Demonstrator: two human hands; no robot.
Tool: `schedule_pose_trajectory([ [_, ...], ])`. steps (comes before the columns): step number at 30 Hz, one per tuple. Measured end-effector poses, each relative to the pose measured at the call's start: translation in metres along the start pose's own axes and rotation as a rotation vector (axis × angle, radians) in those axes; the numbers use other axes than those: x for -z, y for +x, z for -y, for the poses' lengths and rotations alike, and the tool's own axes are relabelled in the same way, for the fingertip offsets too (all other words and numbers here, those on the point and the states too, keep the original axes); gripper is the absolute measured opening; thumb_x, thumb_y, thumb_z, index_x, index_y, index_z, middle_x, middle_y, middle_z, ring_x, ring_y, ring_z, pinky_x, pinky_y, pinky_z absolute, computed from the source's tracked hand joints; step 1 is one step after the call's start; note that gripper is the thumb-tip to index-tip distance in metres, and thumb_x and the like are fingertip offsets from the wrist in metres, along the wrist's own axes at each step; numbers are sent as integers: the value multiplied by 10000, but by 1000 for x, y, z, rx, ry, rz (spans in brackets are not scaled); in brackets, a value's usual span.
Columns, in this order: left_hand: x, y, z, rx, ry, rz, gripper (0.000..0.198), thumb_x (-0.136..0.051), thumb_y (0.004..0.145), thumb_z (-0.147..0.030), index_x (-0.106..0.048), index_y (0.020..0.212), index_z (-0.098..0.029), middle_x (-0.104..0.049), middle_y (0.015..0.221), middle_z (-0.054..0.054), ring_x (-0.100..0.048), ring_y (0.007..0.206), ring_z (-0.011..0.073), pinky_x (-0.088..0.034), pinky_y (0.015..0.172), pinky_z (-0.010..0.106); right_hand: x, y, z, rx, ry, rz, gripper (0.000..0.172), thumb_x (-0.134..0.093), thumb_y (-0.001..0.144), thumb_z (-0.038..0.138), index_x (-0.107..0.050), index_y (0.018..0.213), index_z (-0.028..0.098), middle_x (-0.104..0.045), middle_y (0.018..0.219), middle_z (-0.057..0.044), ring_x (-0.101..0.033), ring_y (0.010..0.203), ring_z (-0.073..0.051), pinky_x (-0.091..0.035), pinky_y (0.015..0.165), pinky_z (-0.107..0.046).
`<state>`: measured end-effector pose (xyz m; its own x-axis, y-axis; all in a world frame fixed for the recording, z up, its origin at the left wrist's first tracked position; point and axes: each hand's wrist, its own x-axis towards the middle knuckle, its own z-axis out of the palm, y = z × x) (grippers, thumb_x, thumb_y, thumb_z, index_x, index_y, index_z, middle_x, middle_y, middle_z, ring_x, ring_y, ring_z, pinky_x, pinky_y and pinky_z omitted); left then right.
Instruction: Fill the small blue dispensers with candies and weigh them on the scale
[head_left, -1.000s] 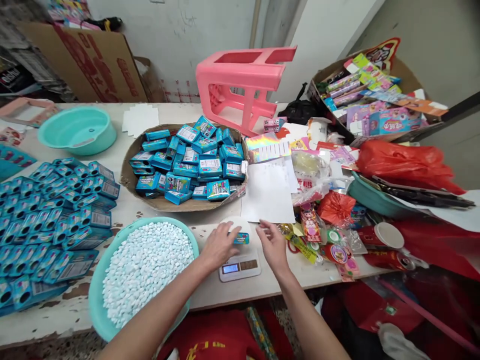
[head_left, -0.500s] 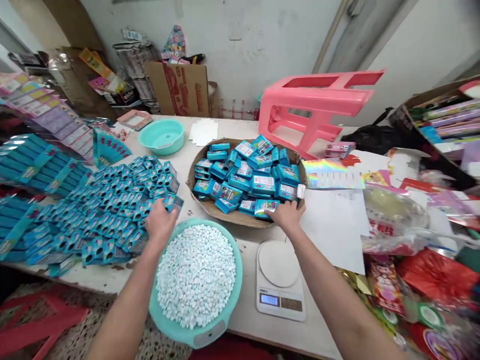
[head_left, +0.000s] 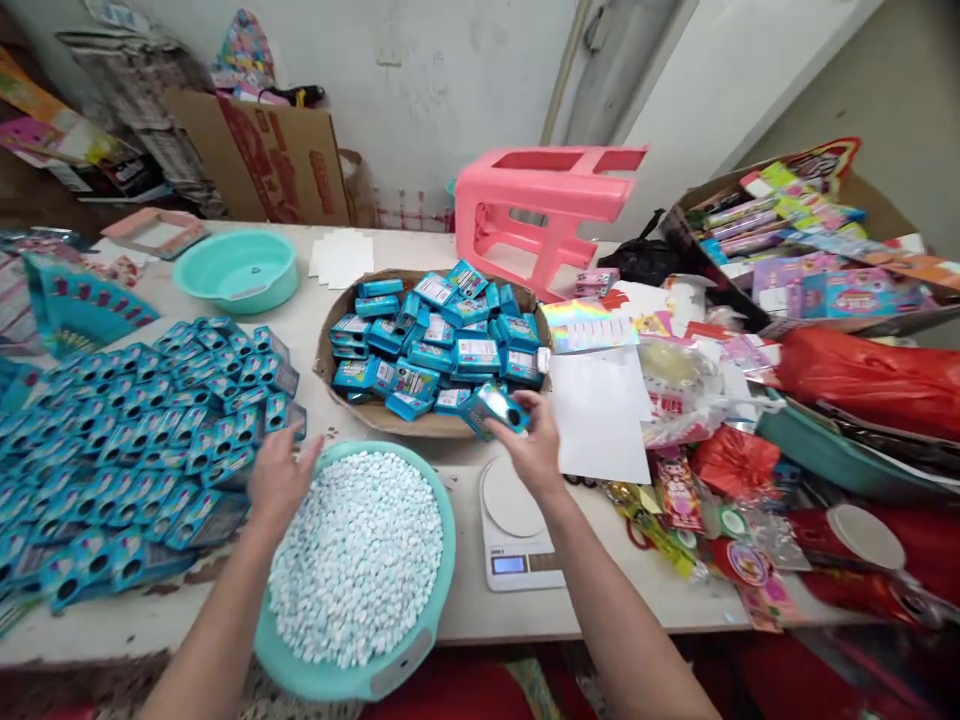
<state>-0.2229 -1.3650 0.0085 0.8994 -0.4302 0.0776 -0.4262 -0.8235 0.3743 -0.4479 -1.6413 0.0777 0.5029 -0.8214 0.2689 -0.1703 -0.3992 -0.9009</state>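
My right hand [head_left: 537,445] grips a small blue box [head_left: 491,408] with a dark round hole in its end, held over the front edge of a cardboard tray [head_left: 442,428]. Many similar blue boxes [head_left: 431,357] lie jumbled in that tray. My left hand [head_left: 281,475] is open, thumb apart from the fingers, at the left rim of a turquoise basin [head_left: 442,580]. Small pale mint-white pellets [head_left: 360,550] fill this basin. Close to the left fingertips, rows of blue boxes with round holes [head_left: 180,420] cover the left of the table.
A white digital scale [head_left: 517,500] with a lit display stands below my right hand. Behind are another turquoise basin [head_left: 240,270], white cards [head_left: 341,258] and a pink plastic stool [head_left: 540,200] on its side. Bagged goods and a full carton [head_left: 795,250] crowd the right.
My right hand has lifted a blue box from the tray's front edge. My left hand, earlier closed around a box at the rows, is now open and lower. The view has turned right.
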Motion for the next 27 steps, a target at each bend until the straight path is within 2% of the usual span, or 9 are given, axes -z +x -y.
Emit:
schedule_pose_trajectory([
  [3, -7, -47, -12, -166, -54, 135, 520, -374, 881, -530, -510, 1239, -177, -536, 1248, 132, -454, 1197, 273, -335, 1033, 390, 18, -34, 17, -341, 384, 30, 580, -694, 725, 428, -476, 1235, 259, -595, 1148, -62, -601, 986, -201, -514, 780, -325],
  [7, -22, -80, -35, -61, 86, 243, 690, -430, 813, -634, -468, 1311, -157, -437, 1333, 200, -385, 1236, 375, -333, 986, 501, 29, -70, 8, -748, 666, 255, 428, -760, 660, 410, -630, 1025, 226, -687, 985, -42, -642, 802, -184, -534, 676, -312],
  [11, -23, -83, -52, -28, 98, 285, 677, -423, 820, -634, -473, 1307, -168, -515, 1223, 186, -449, 1152, 367, -358, 938, 509, 41, -88, -6, -858, 748, 54, 334, -759, 651, 453, -663, 878, 228, -718, 899, -29, -664, 815, -216, -553, 721, -376],
  [15, -10, -91, -62, -33, 89, 254, 586, -498, 819, -562, -530, 1251, -166, -534, 1224, 182, -422, 1183, 377, -317, 975, 532, 41, -105, 1, -998, 731, 19, 401, -824, 580, 356, -652, 912, 213, -718, 853, -8, -673, 775, -208, -565, 728, -397],
  [18, 8, -111, -83, -70, -142, 154, 507, -522, 832, -505, -555, 1217, -176, -482, 1326, 168, -348, 1275, 361, -235, 1055, 527, 23, -123, 19, -934, 597, -54, 500, -858, 529, 306, -620, 957, 202, -706, 855, 4, -665, 743, -188, -568, 706, -374],
  [21, 23, -137, -116, -119, -689, 268, 453, -527, 846, -476, -544, 1210, -207, -520, 1299, 115, -425, 1238, 267, -296, 1063, 411, 2, -142, 39, -765, 467, 11, 497, -804, 621, 392, -597, 1030, 199, -693, 933, -20, -654, 856, -195, -552, 779, -365],
  [23, 26, -148, -133, 37, -1059, 361, 450, -509, 856, -486, -516, 1223, -225, -558, 1246, 89, -496, 1164, 227, -367, 1008, 361, -6, -151, 49, -650, 443, 195, 471, -688, 742, 474, -586, 1113, 204, -664, 1076, -57, -620, 994, -207, -529, 845, -364],
  [25, 25, -154, -141, 292, -1366, 423, 444, -502, 851, -506, -520, 1194, -224, -602, 1149, 75, -565, 1041, 206, -438, 904, 330, -7, -153, 52, -542, 425, 354, 476, -579, 818, 518, -572, 1183, 213, -598, 1221, -82, -570, 1100, -217, -513, 884, -372],
  [27, 22, -154, -140, 444, -1607, 563, 420, -520, 833, -508, -562, 1121, -206, -635, 1027, 66, -604, 883, 186, -475, 781, 306, -6, -148, 50, -472, 384, 409, 511, -634, 778, 507, -565, 1201, 227, -565, 1275, -82, -552, 1126, -223, -507, 898, -381],
])
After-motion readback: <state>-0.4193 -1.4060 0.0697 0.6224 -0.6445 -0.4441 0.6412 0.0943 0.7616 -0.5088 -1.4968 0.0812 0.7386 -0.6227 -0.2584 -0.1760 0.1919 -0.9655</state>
